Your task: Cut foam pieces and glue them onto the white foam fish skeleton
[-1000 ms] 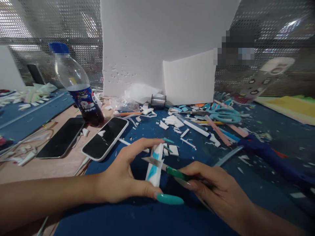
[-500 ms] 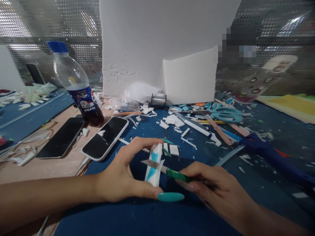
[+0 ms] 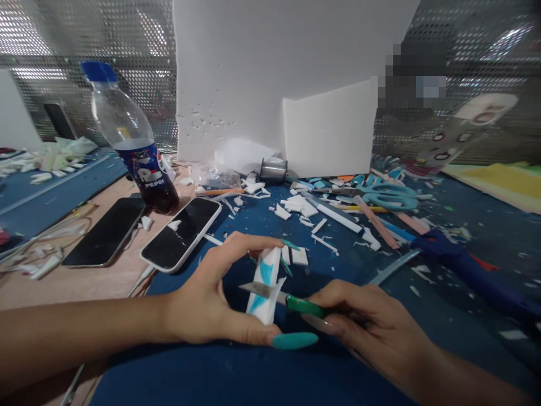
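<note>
Holding white block [image 3: 266, 273], green-handled knife [image 3: 292, 302] partly hidden

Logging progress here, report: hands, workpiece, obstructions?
Left hand holding white block. Right hand holding green-handled knife, blade across block. Sliver raised along edge. White scraps beyond, none blocking blade.

We are counting two hands [image 3: 207, 301], one knife [image 3: 305, 306], one white-and-blue block [image 3: 266, 273], one bottle [image 3: 141, 163], one spool [image 3: 274, 170], one pair of scissors [image 3: 391, 197], and two phones [image 3: 186, 234] lying flat near the left edge of the table [image 3: 203, 378].
</note>
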The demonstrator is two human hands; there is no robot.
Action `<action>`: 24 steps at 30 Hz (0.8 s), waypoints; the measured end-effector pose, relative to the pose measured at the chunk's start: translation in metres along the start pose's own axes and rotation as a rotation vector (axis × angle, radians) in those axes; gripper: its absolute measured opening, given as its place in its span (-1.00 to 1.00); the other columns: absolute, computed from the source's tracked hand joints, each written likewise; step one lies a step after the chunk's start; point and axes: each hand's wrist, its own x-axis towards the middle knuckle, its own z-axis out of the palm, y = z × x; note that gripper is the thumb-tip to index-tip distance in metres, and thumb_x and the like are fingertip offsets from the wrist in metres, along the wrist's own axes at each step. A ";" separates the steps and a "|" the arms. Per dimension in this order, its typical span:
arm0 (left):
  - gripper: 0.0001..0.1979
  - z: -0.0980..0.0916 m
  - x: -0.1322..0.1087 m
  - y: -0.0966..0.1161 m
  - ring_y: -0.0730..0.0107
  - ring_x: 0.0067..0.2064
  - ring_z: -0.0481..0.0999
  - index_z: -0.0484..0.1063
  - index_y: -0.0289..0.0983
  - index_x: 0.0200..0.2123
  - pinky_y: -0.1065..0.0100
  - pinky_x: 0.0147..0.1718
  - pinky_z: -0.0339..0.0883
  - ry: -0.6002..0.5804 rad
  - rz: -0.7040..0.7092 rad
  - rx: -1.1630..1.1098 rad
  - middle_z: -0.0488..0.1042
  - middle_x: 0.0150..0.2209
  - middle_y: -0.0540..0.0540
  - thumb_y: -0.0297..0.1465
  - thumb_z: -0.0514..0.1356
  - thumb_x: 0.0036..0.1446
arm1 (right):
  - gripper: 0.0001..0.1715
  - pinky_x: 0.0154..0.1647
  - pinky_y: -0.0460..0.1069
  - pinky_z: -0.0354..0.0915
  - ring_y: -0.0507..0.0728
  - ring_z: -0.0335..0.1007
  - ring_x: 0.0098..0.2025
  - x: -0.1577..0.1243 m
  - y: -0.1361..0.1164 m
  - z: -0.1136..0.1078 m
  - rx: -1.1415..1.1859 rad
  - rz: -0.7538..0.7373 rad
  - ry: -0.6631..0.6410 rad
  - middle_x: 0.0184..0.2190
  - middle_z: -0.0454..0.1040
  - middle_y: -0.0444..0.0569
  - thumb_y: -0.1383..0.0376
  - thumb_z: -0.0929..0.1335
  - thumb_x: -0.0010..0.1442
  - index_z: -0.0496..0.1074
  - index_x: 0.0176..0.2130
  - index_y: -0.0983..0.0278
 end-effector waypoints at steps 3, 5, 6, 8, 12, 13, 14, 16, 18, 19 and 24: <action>-0.31 0.000 0.000 -0.001 0.21 -0.11 0.32 0.20 -0.14 0.04 0.20 -0.08 0.16 0.012 0.009 -0.008 0.32 -0.14 -0.09 -0.19 0.35 -0.18 | -0.80 -0.62 -0.18 0.10 -0.08 0.23 -0.62 0.000 -0.001 0.000 -0.016 -0.004 0.010 -0.61 0.38 -0.20 0.23 0.26 0.22 0.43 -0.35 0.22; -0.31 0.001 0.001 0.000 0.21 -0.12 0.32 0.21 -0.16 0.05 0.20 -0.10 0.18 -0.007 0.008 -0.003 0.32 -0.15 -0.10 -0.16 0.34 -0.17 | -0.80 -0.62 -0.18 0.10 -0.08 0.23 -0.62 0.000 0.000 0.001 -0.019 -0.002 0.015 -0.61 0.38 -0.21 0.23 0.26 0.22 0.43 -0.36 0.22; -0.31 0.001 0.002 0.001 0.20 -0.12 0.32 0.22 -0.17 0.05 0.20 -0.11 0.19 -0.022 0.006 -0.001 0.32 -0.15 -0.11 -0.16 0.34 -0.17 | -0.80 -0.62 -0.18 0.09 -0.09 0.22 -0.62 0.000 0.000 0.002 -0.017 0.001 0.010 -0.62 0.37 -0.21 0.23 0.26 0.22 0.43 -0.36 0.22; -0.32 0.002 0.003 0.003 0.21 -0.13 0.31 0.23 -0.17 0.03 0.20 -0.11 0.19 -0.048 -0.004 -0.003 0.33 -0.15 -0.10 -0.16 0.34 -0.19 | -0.81 -0.63 -0.18 0.07 -0.10 0.20 -0.64 0.000 0.001 0.003 0.000 0.007 -0.013 -0.62 0.36 -0.22 0.23 0.26 0.22 0.42 -0.35 0.23; -0.31 0.004 0.004 0.005 0.25 -0.16 0.30 0.25 -0.17 -0.01 0.19 -0.10 0.21 -0.070 -0.066 -0.024 0.32 -0.18 -0.07 -0.21 0.39 -0.26 | -0.81 -0.66 -0.18 0.03 -0.11 0.15 -0.66 -0.001 0.002 0.004 0.052 0.034 -0.071 -0.62 0.30 -0.23 0.23 0.25 0.23 0.42 -0.32 0.22; -0.31 0.004 0.004 0.005 0.24 -0.16 0.30 0.25 -0.17 -0.02 0.18 -0.09 0.21 -0.069 -0.079 -0.027 0.32 -0.18 -0.07 -0.20 0.39 -0.27 | -0.80 -0.66 -0.18 0.02 -0.11 0.14 -0.66 -0.001 0.002 0.004 0.069 0.046 -0.078 -0.63 0.28 -0.22 0.22 0.24 0.23 0.42 -0.31 0.23; -0.29 0.004 0.004 0.005 0.22 -0.14 0.30 0.24 -0.17 -0.02 0.15 -0.07 0.20 -0.070 -0.082 -0.030 0.31 -0.18 -0.08 -0.20 0.40 -0.28 | -0.79 -0.67 -0.18 0.01 -0.11 0.12 -0.67 -0.001 0.002 0.004 0.090 0.062 -0.084 -0.64 0.25 -0.23 0.21 0.24 0.23 0.42 -0.31 0.23; -0.21 0.005 0.004 0.004 0.18 -0.08 0.29 0.18 -0.15 0.04 0.10 -0.02 0.16 -0.080 -0.048 -0.042 0.30 -0.13 -0.10 -0.18 0.40 -0.30 | -0.74 -0.69 -0.17 -0.02 -0.10 0.07 -0.69 -0.001 0.002 0.004 0.179 0.117 -0.098 -0.68 0.18 -0.24 0.16 0.25 0.22 0.41 -0.34 0.26; -0.11 0.005 0.004 0.003 0.16 -0.03 0.28 0.07 -0.11 0.13 0.10 0.01 0.16 -0.093 0.022 -0.047 0.28 -0.05 -0.13 -0.19 0.40 -0.28 | -0.69 -0.72 -0.17 -0.07 -0.11 0.00 -0.71 -0.001 0.001 0.003 0.337 0.205 -0.110 -0.72 0.10 -0.27 0.10 0.25 0.20 0.37 -0.36 0.28; -0.08 0.005 0.004 0.002 0.16 0.00 0.27 0.02 -0.09 0.16 0.12 0.02 0.18 -0.098 0.064 -0.041 0.25 0.00 -0.14 -0.21 0.40 -0.27 | -0.68 -0.74 -0.18 -0.09 -0.11 -0.04 -0.72 -0.001 0.001 0.003 0.428 0.257 -0.116 -0.72 0.07 -0.28 0.08 0.25 0.19 0.34 -0.37 0.28; -0.15 0.004 0.005 0.001 0.13 0.12 0.23 0.03 -0.16 0.17 0.17 0.07 0.19 -0.116 0.300 0.100 0.20 0.10 -0.24 -0.30 0.37 -0.17 | -0.62 -0.78 -0.21 -0.23 -0.16 -0.16 -0.74 0.001 -0.002 0.002 0.733 0.402 -0.140 -0.71 0.02 -0.32 0.02 0.28 0.14 0.25 -0.43 0.29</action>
